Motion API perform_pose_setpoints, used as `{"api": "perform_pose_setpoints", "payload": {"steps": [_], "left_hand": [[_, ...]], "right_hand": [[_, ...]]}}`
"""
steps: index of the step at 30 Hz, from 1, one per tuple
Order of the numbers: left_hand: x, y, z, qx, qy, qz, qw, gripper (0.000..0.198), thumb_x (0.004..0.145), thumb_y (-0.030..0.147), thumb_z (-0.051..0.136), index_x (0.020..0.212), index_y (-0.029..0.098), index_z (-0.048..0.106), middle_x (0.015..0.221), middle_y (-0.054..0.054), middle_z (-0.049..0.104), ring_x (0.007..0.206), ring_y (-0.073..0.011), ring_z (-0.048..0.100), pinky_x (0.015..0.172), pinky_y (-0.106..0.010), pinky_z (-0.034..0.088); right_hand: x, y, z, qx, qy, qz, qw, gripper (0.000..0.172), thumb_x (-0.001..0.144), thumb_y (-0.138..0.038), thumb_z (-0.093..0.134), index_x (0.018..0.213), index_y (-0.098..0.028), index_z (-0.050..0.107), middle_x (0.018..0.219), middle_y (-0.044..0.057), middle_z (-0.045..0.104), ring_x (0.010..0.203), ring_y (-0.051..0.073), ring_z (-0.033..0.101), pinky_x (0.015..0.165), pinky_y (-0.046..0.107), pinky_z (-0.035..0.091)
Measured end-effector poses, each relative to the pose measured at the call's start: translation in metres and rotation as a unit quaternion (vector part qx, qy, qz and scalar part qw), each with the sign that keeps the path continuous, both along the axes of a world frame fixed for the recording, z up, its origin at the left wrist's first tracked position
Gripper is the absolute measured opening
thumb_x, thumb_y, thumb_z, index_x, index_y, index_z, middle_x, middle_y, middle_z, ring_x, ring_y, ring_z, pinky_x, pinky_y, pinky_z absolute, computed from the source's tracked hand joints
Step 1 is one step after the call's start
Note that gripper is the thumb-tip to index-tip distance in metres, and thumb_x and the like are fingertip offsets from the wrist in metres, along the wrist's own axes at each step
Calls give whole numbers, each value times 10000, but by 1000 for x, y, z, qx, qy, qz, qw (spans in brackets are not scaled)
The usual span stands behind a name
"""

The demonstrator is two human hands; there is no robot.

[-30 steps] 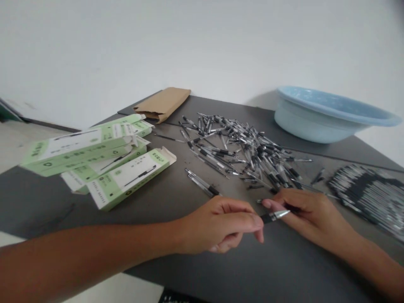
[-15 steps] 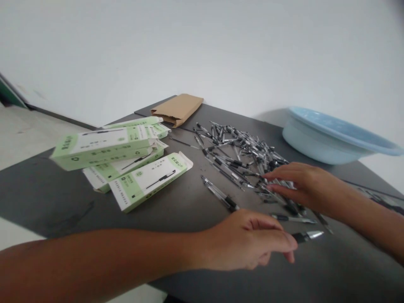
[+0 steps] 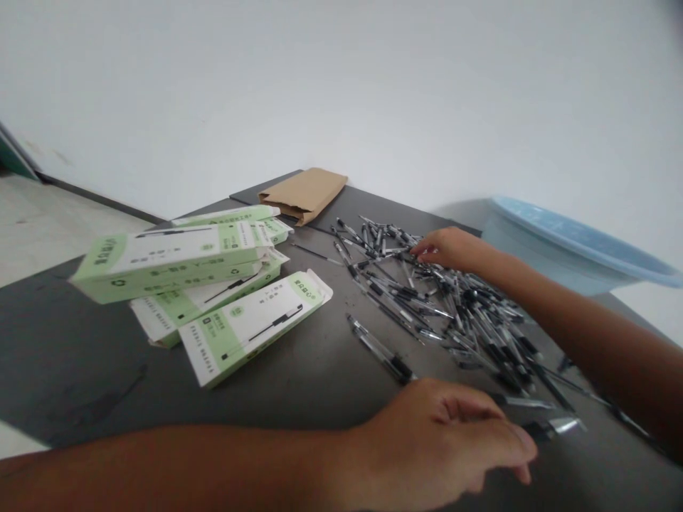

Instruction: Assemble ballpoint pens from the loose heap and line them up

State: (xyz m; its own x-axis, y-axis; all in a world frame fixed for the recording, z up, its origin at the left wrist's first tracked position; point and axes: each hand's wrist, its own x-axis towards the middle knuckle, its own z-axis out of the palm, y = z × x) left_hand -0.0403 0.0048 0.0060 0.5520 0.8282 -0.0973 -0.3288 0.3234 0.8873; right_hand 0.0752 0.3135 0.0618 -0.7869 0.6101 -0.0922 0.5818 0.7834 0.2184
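My left hand (image 3: 453,444), low in the view, is closed round a pen (image 3: 565,425). The pen's black grip and silvery tip stick out past my thumb to the right. Another clear pen with a black grip (image 3: 376,345) shows left of this hand, one end hidden behind it. My right hand (image 3: 453,249) reaches into the far side of a loose pile of clear and black pens (image 3: 485,320). Its fingertips are drawn together on the pile; what lies between them is hidden.
Several green-and-white pen boxes (image 3: 256,320) are stacked at the left, some with open flaps. A brown paper bag (image 3: 306,192) lies at the back of the dark table (image 3: 309,363). A light blue basin (image 3: 555,249) stands at the right by the wall, partly behind my right arm.
My right hand has moved from the near side of the pile to its far side, away from me and to the left. My left hand keeps its pen. The view has shifted slightly.
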Motion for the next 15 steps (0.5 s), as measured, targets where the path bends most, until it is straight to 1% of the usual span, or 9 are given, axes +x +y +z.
{"api": "perform_pose_setpoints", "payload": {"steps": [2, 4, 6, 10, 15], "left_hand": [[1, 1, 1, -1, -1, 6, 1000, 258, 902, 420, 711, 795, 186, 688, 502, 104, 451, 454, -71, 368, 517, -244, 292], [1, 3, 2, 5, -2, 6, 1000, 247, 894, 402, 704, 778, 184, 684, 493, 101, 454, 453, -73, 377, 518, -247, 294], [1, 4, 4, 8, 3, 4, 1000, 238, 893, 390, 691, 769, 187, 681, 479, 96, 451, 451, -81, 379, 506, -247, 294], [0, 5, 5, -3, 19, -2, 1000, 241, 873, 413, 696, 775, 194, 688, 476, 86, 459, 453, -99, 380, 456, -247, 272], [0, 4, 2, 3, 10, 1, 1000, 267, 868, 445, 696, 770, 196, 690, 477, 87, 455, 449, -95, 378, 441, -238, 266]], "right_hand": [[-2, 16, -2, -12, -18, -5, 1000, 230, 1021, -360, 710, 1194, -247, 812, 1126, 60, 836, 1006, 231, 787, 926, 377, 613], [-1, 29, -4, -23, -32, -11, 999, 274, 1040, -408, 707, 1201, -195, 768, 1161, 73, 797, 1008, 224, 766, 933, 422, 628], [2, 37, -7, -32, -42, -15, 998, 297, 1052, -416, 693, 1223, -178, 736, 1202, 80, 763, 1020, 223, 749, 922, 436, 637], [10, 42, -7, -49, -53, -10, 997, 279, 1056, -392, 689, 1239, -185, 728, 1222, 83, 751, 1030, 223, 741, 927, 434, 636], [18, 42, -4, -58, -63, 0, 996, 281, 1059, -393, 685, 1243, -187, 732, 1209, 80, 760, 1037, 225, 745, 956, 450, 626]]}}
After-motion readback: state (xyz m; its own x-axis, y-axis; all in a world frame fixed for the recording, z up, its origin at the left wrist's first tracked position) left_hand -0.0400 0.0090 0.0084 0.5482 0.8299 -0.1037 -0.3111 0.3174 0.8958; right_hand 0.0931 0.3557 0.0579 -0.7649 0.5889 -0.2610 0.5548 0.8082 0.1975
